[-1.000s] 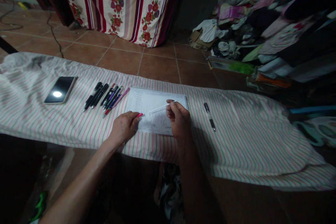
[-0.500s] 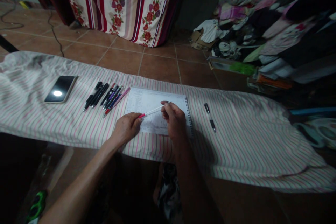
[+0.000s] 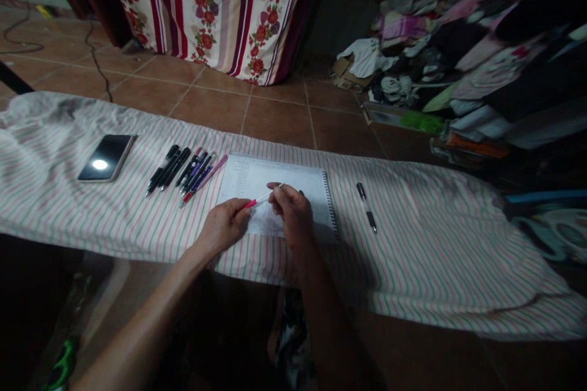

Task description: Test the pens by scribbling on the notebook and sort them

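My left hand (image 3: pixel 225 222) is closed on a pink-red pen part (image 3: pixel 251 203), its end poking out past the thumb. From that end a thin white stick (image 3: pixel 263 198), which looks like a pen refill, runs up to my right hand (image 3: pixel 292 211), whose fingers pinch its other end. A small dark tip (image 3: pixel 301 192) shows beside the right hand; whether it is held there I cannot tell. Both hands are over a spiral notebook (image 3: pixel 288 171) with handwriting on its page. Left of the notebook lie several pens (image 3: pixel 192 174) in a loose group.
A black-and-clear pen (image 3: pixel 367 208) lies right of the notebook. A phone (image 3: pixel 106 159) rests at the left on the striped cloth (image 3: pixel 435 244). Beyond are a tiled floor (image 3: pixel 275 113), a floral curtain (image 3: pixel 224 12) and a pile of clothes and shoes (image 3: pixel 426 49).
My right hand has moved left, closer to my left hand. Less of the white stick shows between the hands. The dark tip beside the right hand has come into view.
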`<action>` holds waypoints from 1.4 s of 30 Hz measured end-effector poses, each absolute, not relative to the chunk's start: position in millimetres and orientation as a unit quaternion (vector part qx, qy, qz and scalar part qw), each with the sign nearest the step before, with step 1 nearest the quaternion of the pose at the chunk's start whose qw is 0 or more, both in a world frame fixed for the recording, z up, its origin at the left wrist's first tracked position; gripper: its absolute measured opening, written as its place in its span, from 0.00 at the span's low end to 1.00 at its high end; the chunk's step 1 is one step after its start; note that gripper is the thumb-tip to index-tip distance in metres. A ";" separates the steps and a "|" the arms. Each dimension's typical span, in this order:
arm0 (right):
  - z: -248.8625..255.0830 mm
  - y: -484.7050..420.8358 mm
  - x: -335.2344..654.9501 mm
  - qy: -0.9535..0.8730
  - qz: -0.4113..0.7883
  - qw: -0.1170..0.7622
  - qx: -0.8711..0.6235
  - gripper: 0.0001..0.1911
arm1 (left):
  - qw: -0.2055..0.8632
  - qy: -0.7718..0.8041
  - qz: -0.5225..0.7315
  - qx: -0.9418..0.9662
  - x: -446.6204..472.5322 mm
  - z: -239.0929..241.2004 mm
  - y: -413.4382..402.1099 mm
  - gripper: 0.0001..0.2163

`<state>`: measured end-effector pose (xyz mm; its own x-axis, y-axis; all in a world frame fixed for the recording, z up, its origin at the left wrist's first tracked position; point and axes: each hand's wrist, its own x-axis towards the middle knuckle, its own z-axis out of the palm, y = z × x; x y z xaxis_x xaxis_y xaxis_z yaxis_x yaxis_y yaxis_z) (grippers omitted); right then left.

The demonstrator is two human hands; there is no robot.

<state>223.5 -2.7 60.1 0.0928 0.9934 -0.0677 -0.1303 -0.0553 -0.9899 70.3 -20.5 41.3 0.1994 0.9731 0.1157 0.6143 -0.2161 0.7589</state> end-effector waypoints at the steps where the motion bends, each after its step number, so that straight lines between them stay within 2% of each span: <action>1: 59.5 -2.9 222.5 -0.432 0.524 0.535 -0.502 0.13 | 0.297 0.554 0.305 0.716 71.2 42.3 -20.7 0.13; 8: 61.5 -5.6 218.3 -0.458 0.538 0.514 -0.487 0.13 | 0.325 0.552 0.332 0.692 73.8 42.8 -19.8 0.13; 24: 61.4 -6.6 221.7 -0.433 0.556 0.525 -0.477 0.12 | 0.337 0.537 0.358 0.685 79.0 39.1 -18.3 0.11; 30: 56.6 -4.4 225.3 -0.441 0.533 0.535 -0.485 0.12 | 0.340 0.539 0.361 0.682 78.5 39.4 -18.7 0.11; 42: 59.9 -5.4 227.8 -0.522 0.460 0.495 -0.520 0.13 | 0.310 0.530 0.356 0.705 75.0 37.7 -16.8 0.09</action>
<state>227.8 -5.4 59.9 0.0310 0.9988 0.0374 0.0879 0.0345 -0.9955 75.0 -16.8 37.7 0.1852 0.9674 0.1729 0.5257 -0.2462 0.8142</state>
